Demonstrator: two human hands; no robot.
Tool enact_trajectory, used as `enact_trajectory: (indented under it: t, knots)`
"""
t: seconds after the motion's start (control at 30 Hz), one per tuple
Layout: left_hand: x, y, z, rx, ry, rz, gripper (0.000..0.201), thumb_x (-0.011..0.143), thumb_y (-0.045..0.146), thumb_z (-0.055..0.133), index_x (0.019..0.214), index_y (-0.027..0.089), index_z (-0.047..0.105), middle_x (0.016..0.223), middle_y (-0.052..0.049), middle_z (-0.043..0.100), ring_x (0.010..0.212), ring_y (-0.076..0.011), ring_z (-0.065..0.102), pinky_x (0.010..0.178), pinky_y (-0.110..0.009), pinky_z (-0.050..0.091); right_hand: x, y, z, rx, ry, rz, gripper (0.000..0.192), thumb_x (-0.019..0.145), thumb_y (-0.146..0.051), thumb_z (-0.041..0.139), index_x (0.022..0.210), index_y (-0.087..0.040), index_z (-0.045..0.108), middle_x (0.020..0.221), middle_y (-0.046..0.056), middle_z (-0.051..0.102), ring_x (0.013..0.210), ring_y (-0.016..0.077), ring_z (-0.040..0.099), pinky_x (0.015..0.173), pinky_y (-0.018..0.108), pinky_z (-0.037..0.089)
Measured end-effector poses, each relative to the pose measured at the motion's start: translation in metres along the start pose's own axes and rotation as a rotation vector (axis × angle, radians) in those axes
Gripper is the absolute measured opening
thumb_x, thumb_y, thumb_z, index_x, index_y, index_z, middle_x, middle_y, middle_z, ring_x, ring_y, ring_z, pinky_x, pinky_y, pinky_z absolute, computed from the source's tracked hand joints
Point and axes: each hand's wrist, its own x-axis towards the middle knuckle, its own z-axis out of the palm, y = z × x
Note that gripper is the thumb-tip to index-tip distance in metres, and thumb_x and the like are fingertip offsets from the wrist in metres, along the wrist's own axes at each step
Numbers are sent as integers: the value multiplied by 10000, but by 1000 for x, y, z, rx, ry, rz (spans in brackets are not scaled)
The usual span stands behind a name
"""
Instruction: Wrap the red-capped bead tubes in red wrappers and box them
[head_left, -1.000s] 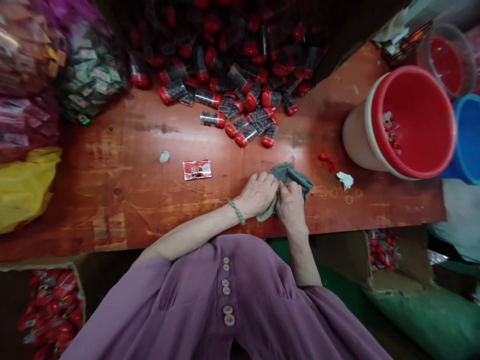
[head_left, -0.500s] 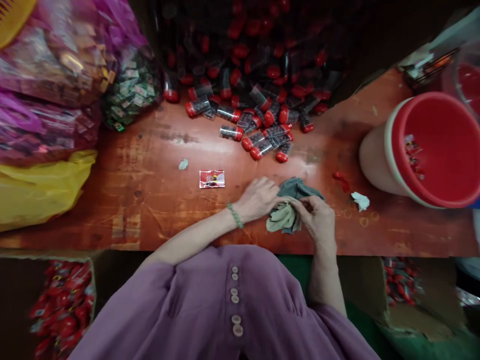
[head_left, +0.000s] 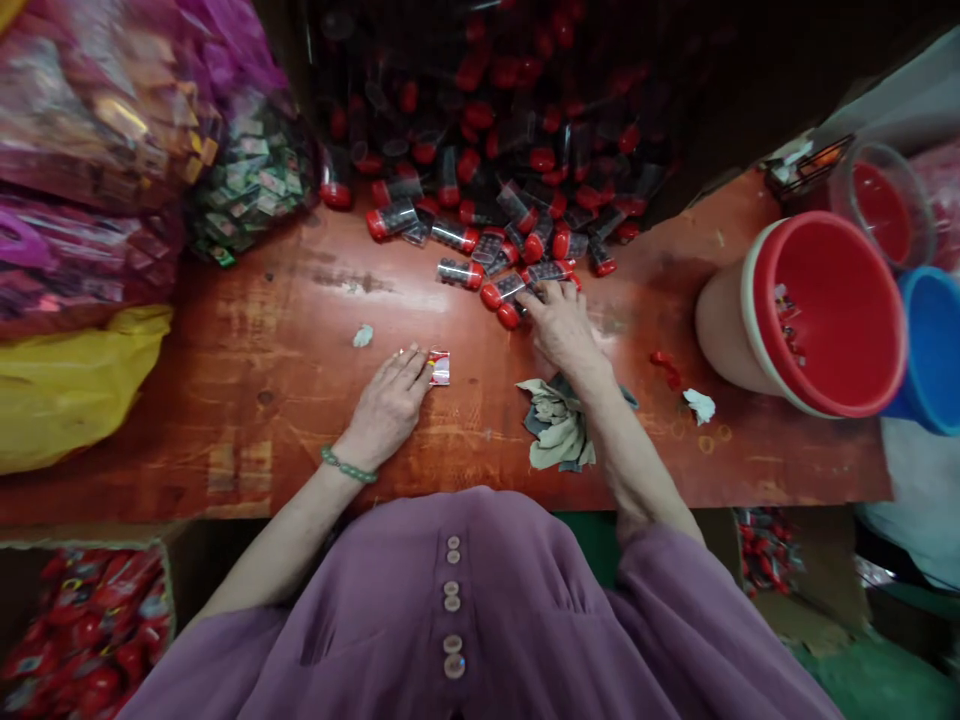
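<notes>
Left hand [head_left: 386, 405], fingers unclenched, lies over the sachet [head_left: 441, 370] — perhaps steadying it. Right hand [head_left: 561, 325] touches the tubes [head_left: 502, 291] — grip unclear.

A purple top [head_left: 510, 600] with paired buttons [head_left: 451, 589] accompanies a green beaded bracelet [head_left: 349, 467].

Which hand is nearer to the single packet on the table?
Left: the left hand partly covers the packet; the right hand is farther forward and right, at red-capped tubes.
</notes>
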Motion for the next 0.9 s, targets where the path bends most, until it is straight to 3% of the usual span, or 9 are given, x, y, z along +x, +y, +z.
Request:
enact_trajectory:
  t: [0.1,0.2,0.3,0.4,0.63,0.73,0.9]
  knots:
    - [0,-4,0,-41,27,23,393,958,119,365,1211,170,661,1346,-155,613,1326,-289,502,1081,-509,427,5,-2,5,4,6,-18,382,909,-116,472,1253,-219,602,1243,148,556,1127,329,439,897,527,402]
    - [1,-6,-7,15,30,0,331,970,181,398,1127,176,690,1199,-164,672,1080,-288,601,902,-474,493,1,-9,9,27,-20,-27,310,939,-193,481,1225,-162,595,1216,164,573,1115,331,460,899,526,399]
    - [2,-5,-11,87,31,1,303,982,254,416,1068,155,689,979,-148,685,869,-257,586,774,-412,488,-10,-23,10,99,-70,-16,264,971,-246,442,1126,-118,613,1135,172,604,1070,321,508,907,512,405]
    - [3,-1,-13,100,30,18,303,982,203,385,1017,142,680,946,-140,665,854,-250,568,782,-394,483,-23,-39,8,378,-72,-4,246,982,-273,426,1117,-149,590,1045,132,633,983,272,561,894,457,443]
    - [11,11,-16,312,-5,-29,277,960,151,388,876,130,652,877,-130,639,821,-260,569,735,-367,477,-50,-76,22,1320,-101,62,394,955,-430,498,1305,-252,462,942,12,637,712,144,597,726,329,547]
    - [15,13,-19,331,-44,-26,270,962,146,399,927,123,665,900,-122,656,842,-254,588,750,-352,480,-57,-85,32,1516,-131,94,459,930,-445,559,1326,-248,434,896,-4,629,690,128,589,653,287,547]
    - [18,14,-24,309,-98,-49,311,966,149,399,865,131,693,878,-118,670,845,-248,597,738,-347,472,-64,-87,35,1624,-137,128,524,918,-421,601,1366,-235,403,793,-31,604,643,111,567,631,261,523]
